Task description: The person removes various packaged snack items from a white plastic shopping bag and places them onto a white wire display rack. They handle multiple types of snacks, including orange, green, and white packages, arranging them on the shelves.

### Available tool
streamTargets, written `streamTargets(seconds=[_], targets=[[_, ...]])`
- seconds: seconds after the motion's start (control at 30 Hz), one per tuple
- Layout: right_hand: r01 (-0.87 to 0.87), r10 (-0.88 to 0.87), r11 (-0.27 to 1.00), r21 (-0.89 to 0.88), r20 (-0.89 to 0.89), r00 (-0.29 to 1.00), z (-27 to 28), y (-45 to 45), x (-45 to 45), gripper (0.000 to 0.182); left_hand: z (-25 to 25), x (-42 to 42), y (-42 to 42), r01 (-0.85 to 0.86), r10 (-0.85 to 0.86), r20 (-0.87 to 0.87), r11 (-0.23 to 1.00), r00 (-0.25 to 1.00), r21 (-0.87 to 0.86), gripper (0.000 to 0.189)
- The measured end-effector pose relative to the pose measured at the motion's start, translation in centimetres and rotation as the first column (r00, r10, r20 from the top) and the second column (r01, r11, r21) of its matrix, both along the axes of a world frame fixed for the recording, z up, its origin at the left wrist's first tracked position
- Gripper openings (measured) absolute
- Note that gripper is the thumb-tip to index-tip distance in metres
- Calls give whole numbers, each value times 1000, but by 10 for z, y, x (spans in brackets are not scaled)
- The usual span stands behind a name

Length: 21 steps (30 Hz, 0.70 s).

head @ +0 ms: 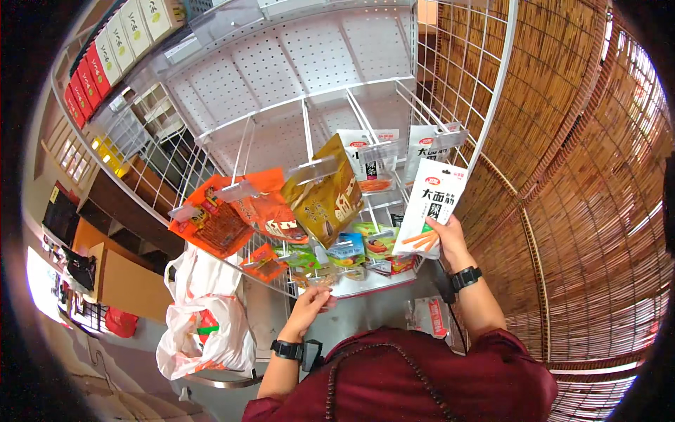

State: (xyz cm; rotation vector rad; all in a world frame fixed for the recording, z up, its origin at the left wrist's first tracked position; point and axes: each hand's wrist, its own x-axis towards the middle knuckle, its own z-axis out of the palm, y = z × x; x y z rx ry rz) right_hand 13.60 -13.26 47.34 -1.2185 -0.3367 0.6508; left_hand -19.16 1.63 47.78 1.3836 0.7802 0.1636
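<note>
My right hand grips the lower right edge of a white snack packet bearing printed writing and a picture of orange sticks. The packet is raised in front of the wire rack's right side, near similar white packets hanging there. My left hand is below the rack's front edge, fingers curled together, with nothing visible in them. Just above it are small snack packets. A large gold-brown packet and orange packets hang from hooks with clear tag holders at the middle and left.
White wire grid sides and a perforated back panel enclose the rack. A white plastic bag with packets inside is at lower left. A bamboo blind runs along the right. Red and white boxes line the upper left.
</note>
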Motion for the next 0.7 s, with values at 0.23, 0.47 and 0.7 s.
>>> streamTargets(seconds=[0.23,0.47,0.7], targets=[[30,-35,998,51,96,995,9,22,38,31,-11,-22,-7,-124,120,-45,987,992,-102,27],[94,-108,990,110,131,986,27,40,50,32,-11,-22,-9,-123,120,-38,986,992,-110,23],[104,-119,989,102,157,980,33,43,58,29,-17,-27,-8,-137,135,-25,983,991,-124,22]])
